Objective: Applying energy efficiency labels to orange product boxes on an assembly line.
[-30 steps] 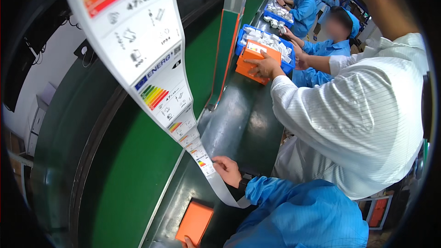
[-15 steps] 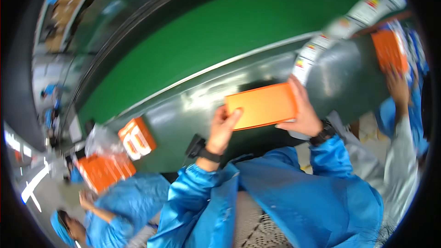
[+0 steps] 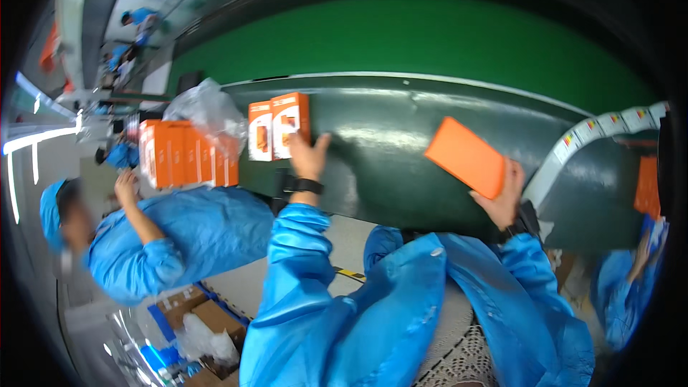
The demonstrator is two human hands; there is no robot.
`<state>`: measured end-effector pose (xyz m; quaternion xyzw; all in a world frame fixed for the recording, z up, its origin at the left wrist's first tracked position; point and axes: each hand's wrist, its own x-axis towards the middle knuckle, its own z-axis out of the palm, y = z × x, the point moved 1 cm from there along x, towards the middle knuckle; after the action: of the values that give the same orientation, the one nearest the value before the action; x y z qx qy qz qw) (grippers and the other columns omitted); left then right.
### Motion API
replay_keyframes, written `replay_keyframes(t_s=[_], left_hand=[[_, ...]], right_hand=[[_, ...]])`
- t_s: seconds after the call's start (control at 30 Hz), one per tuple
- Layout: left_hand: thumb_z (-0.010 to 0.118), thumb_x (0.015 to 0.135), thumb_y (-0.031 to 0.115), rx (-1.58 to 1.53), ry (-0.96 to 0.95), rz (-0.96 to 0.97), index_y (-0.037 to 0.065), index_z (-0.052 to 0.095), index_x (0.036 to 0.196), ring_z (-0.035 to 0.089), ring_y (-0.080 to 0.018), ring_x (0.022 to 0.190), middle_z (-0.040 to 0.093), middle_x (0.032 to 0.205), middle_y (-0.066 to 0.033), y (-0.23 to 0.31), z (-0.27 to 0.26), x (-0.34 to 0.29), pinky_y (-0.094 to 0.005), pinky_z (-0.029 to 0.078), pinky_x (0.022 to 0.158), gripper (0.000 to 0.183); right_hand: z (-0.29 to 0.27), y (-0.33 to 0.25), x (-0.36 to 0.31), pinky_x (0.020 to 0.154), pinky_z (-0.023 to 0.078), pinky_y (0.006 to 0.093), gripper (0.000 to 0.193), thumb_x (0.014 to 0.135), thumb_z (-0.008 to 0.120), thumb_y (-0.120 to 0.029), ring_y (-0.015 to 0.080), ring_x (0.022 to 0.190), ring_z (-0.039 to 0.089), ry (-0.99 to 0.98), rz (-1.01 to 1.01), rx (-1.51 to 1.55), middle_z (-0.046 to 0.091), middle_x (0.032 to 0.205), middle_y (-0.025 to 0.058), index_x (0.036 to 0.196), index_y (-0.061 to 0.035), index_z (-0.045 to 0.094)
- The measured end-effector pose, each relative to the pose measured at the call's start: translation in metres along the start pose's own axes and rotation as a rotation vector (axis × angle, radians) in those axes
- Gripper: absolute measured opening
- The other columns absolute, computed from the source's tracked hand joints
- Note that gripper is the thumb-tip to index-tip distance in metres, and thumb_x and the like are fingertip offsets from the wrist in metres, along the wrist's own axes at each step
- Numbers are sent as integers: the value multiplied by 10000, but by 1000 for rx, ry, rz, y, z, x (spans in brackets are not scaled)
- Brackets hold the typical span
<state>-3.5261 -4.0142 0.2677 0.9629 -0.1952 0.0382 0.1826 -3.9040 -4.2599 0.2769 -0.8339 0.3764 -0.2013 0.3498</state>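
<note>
My right hand (image 3: 506, 193) grips a flat orange box (image 3: 466, 156) by its near right end, holding it tilted over the dark green bench. Over to the left, my left hand (image 3: 309, 158) has its thumb spread from its fingers. Those fingers reach the lower right edge of an orange and white printed box (image 3: 290, 125); whether they press on it I cannot tell. A second, matching printed box (image 3: 260, 131) stands against its left side.
Left of the printed boxes stands a row of orange boxes (image 3: 175, 154) under a clear plastic bag (image 3: 208, 111). A co-worker (image 3: 172, 244) in blue sits beside it. A strip of labels (image 3: 570, 140) curves across the right side. Another blue-clad person (image 3: 616, 294) is at the far right.
My left hand has let go of the flat orange box and moved left to the printed boxes. My right hand still holds the box, now turned at a slant. The view has swung left.
</note>
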Motion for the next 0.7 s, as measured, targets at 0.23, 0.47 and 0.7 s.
replay_keyframes(t_s=[0.23,0.47,0.7], left_hand=[[797,553,527,468,-94,-178,-2,382,1216,504,-401,948,516,995,-250,-59,1,45,-484,411,816,944],[757,687,345,-354,-300,-268,58,220,1395,455,-365,1133,443,1243,-235,-25,-12,3,-444,369,958,935],[754,708,333,-1897,-1020,-535,72,471,1253,530,-254,1111,553,1202,-92,36,-35,-67,-395,440,958,667]], right_hand=[[37,10,-5,995,342,446,1049,519,855,-277,396,1198,372,-102,53,-198,271,1355,239,1382,-64,299],[40,-52,-28,1008,308,458,1005,587,823,-353,400,1210,362,167,52,-191,279,1383,253,1378,-34,293],[100,-191,-5,1113,173,413,1250,575,810,-479,395,1358,152,-361,239,497,157,1433,306,1403,79,57]])
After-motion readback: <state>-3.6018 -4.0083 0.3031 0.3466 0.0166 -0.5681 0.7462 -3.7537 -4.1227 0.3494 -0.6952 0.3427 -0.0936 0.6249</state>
